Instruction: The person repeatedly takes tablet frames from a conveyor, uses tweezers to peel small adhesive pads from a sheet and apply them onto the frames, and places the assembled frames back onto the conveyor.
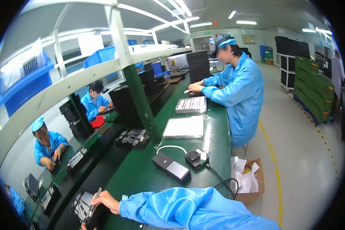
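Observation:
My right arm, in a blue sleeve, reaches across the lower edge to the left. My right hand (106,201) is closed around slim metal tweezers (98,193), which point down at a black tray (73,209). Several narrow grey and black strip-like parts (80,207) lie side by side in that tray. Of my left hand (83,226) only a bit of the fingers shows at the bottom edge, beside the tray's near side; what they do is hidden.
On the green bench stand a grey-black box (171,168) and a small black device (196,158) with cables. Farther along lie white-topped trays (184,127) and a black tray stack (198,65). A co-worker (237,92) sits right; others work across. A green post (142,103) rises from the bench.

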Action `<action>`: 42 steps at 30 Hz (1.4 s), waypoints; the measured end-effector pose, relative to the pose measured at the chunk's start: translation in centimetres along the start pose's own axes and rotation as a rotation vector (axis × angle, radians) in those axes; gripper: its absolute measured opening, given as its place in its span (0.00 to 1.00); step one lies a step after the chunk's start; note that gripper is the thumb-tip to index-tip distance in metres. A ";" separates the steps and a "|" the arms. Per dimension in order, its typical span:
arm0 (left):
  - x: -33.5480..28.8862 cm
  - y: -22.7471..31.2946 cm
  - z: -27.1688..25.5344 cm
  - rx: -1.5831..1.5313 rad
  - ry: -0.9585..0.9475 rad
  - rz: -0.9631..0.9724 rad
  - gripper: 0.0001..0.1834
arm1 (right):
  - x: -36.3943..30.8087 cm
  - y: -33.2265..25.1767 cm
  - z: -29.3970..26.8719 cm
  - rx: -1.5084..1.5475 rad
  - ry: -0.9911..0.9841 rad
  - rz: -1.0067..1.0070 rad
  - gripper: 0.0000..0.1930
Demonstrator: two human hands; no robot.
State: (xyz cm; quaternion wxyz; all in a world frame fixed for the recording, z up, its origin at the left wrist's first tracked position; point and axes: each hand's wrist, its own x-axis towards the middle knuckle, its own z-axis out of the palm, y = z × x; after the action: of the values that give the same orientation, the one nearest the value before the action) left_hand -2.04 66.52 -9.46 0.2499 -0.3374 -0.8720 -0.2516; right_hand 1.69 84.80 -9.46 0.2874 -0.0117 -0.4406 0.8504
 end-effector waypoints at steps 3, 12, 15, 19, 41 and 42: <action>0.2 1.1 -2.3 -0.007 0.059 0.140 0.23 | -1.5 -3.1 0.5 -0.014 -0.039 -0.005 0.04; -1.0 7.7 -9.5 0.010 0.243 0.372 0.19 | -6.1 -10.9 2.2 0.069 -0.081 -0.142 0.06; -1.9 10.1 -11.3 -0.005 0.204 0.392 0.19 | -8.8 -13.5 2.1 0.066 -0.058 -0.200 0.07; -2.9 11.6 -13.0 -0.020 0.179 0.446 0.19 | -11.1 -14.7 1.7 0.104 -0.065 -0.217 0.06; -6.7 13.8 -14.9 -0.257 0.109 0.263 0.20 | -14.2 -16.0 1.5 0.169 -0.088 -0.214 0.06; -6.8 13.8 -15.0 -0.262 0.101 0.252 0.19 | -14.1 -16.1 1.3 0.175 -0.084 -0.233 0.06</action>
State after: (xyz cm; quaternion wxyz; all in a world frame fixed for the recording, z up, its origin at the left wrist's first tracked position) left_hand 16.22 63.19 1.40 0.2766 -0.4606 -0.7690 -0.3464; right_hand 20.82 84.02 0.23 0.3657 0.1002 -0.3748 0.8460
